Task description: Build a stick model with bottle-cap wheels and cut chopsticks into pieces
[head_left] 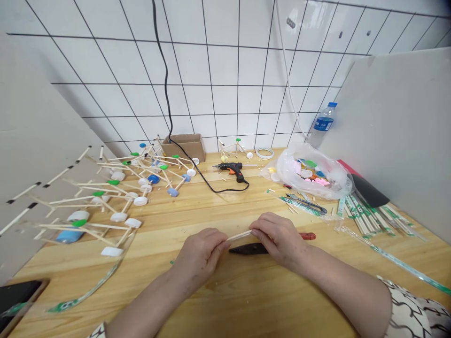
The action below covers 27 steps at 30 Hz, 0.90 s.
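A short pale length of wooden chopsticks [239, 235] spans the gap between my two hands above the table. The fingers of my left hand [203, 249] pinch its left end. At the other end, my right hand [280, 238] is closed on it with thumb and fingertips. Pliers [248, 249] with black jaws and a red handle lie on the wood just under my right hand, which covers their middle. Both ends of the chopsticks are hidden in my fingers, so their full length cannot be told.
Several stick-built cars with bottle-cap wheels [119, 217] crowd the left. Behind my hands lies a black glue gun [234, 170] with its cord. Rightward are a plastic bag of caps [313, 176], scissors [308, 203], wrapped chopsticks [364, 216] and a water bottle [323, 124]. A cardboard box [188, 146] stands behind.
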Available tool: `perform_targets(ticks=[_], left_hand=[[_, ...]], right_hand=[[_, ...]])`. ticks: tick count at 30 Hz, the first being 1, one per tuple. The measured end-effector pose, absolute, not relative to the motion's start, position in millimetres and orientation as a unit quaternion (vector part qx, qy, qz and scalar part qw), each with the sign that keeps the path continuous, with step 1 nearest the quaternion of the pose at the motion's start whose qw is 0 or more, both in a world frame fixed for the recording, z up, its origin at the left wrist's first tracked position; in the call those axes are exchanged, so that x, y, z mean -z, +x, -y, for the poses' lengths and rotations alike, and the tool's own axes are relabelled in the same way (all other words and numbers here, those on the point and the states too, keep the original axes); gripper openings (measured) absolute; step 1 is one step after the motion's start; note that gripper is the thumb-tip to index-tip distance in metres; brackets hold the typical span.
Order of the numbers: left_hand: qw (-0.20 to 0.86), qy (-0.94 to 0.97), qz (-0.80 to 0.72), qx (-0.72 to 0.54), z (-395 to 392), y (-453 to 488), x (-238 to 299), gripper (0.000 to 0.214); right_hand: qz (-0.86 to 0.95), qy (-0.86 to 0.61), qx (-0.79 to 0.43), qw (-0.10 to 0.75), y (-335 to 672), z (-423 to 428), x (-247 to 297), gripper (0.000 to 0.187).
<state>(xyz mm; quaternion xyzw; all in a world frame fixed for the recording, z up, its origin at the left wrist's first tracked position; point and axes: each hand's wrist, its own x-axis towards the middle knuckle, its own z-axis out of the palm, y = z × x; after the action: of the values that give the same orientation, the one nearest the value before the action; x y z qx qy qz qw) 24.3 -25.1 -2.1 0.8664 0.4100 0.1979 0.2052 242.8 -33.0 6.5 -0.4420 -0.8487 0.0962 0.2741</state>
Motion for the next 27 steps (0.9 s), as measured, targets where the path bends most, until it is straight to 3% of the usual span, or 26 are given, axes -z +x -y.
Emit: perform_targets(ticks=[7, 27], left_hand=[[0.138, 0.883, -0.408, -0.186, 24.7, 23.6, 2.4, 0.031], [0.112, 0.884, -0.403, -0.209, 17.3, 17.0, -1.5, 0.028]], right_hand=[[0.861, -0.442, -0.070, 0.243, 243.4, 31.5, -3.2, 0.020], [0.852, -0.429, -0.056, 0.296, 249.0, 27.8, -10.0, 0.022]])
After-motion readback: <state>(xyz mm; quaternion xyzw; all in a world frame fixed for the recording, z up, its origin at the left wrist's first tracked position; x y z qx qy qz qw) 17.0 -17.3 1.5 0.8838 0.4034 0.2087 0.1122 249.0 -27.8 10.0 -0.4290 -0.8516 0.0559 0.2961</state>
